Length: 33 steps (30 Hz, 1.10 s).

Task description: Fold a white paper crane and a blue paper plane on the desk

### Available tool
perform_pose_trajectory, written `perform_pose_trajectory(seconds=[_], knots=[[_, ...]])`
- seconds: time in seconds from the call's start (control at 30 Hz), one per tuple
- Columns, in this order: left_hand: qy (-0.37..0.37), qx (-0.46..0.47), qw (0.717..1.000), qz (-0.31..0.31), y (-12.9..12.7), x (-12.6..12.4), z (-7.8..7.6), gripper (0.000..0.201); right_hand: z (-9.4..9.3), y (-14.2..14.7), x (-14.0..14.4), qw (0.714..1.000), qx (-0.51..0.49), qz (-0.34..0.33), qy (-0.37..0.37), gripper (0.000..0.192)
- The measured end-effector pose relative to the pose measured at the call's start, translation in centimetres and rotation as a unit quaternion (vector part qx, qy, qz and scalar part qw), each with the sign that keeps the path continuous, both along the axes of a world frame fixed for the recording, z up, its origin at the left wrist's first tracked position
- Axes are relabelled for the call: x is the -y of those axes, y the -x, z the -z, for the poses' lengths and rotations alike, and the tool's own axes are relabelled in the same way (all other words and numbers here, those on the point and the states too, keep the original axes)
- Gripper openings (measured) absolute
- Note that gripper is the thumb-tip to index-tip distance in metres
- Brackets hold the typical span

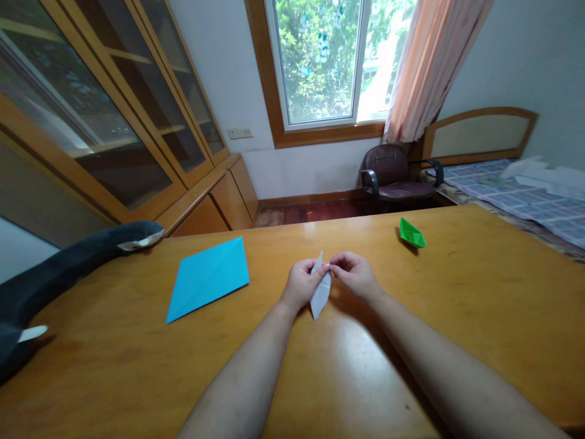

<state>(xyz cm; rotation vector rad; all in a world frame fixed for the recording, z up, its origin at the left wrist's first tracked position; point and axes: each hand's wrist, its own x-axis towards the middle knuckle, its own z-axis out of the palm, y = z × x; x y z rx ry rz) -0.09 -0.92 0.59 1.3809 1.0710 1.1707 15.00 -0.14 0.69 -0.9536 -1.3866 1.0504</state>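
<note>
Both hands, left hand and right hand, pinched the folded white paper at its upper edge; it looked light, flimsy, easily creased.

White folded paper, blue paper sheet, green paper boat, blue checked bedspread

You hold a white folded paper, a narrow, pointed shape standing tilted, its lower tip close to the desk and its upper tip raised. It sits near the desk's middle, creased along its length.
</note>
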Motion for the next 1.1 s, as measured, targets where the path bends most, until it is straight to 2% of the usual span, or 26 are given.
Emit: perform_pose_trajectory(seconds=[0.6,0.93,1.1], knots=[[0.022,0.048,0.999,-0.003,-0.30,0.37,-0.12,0.037,-0.85,-0.48,0.22,0.998,0.024,-0.040,0.031,0.018],[-0.007,-0.016,1.000,0.001,-0.08,0.49,-0.83,0.035,-0.56,-0.46,0.08,0.997,0.063,-0.031,0.005,0.018],[-0.005,0.003,1.000,0.000,-0.05,0.36,-0.50,0.037,-0.35,-0.46,-0.01,0.997,0.061,-0.047,0.004,0.018]])
